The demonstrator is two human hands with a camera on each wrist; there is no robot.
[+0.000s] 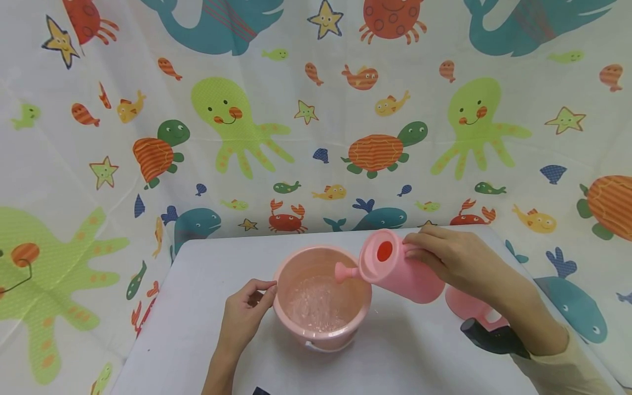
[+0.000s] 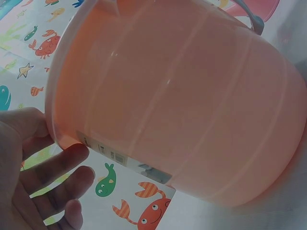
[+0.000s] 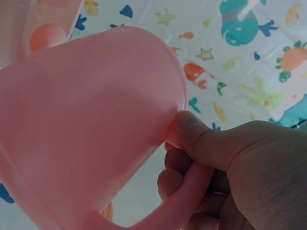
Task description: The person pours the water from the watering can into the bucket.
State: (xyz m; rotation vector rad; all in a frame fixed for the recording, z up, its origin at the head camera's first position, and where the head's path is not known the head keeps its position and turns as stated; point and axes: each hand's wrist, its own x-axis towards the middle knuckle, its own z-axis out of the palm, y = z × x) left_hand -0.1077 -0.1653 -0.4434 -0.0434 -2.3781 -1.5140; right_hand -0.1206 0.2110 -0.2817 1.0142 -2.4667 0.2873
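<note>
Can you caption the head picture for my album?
Right hand holds a tilted pink watering can, spout over a bucket the left hand pinches.

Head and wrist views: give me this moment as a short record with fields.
bucket: pink, upright on the white table, what looks like water inside
left hand: pinches the bucket's rim
watering can: pink, tilted, spout over the bucket's opening
right hand: grips the can's handle
second pink vessel: partly hidden by the right forearm
backdrop: sea-creature print
</note>
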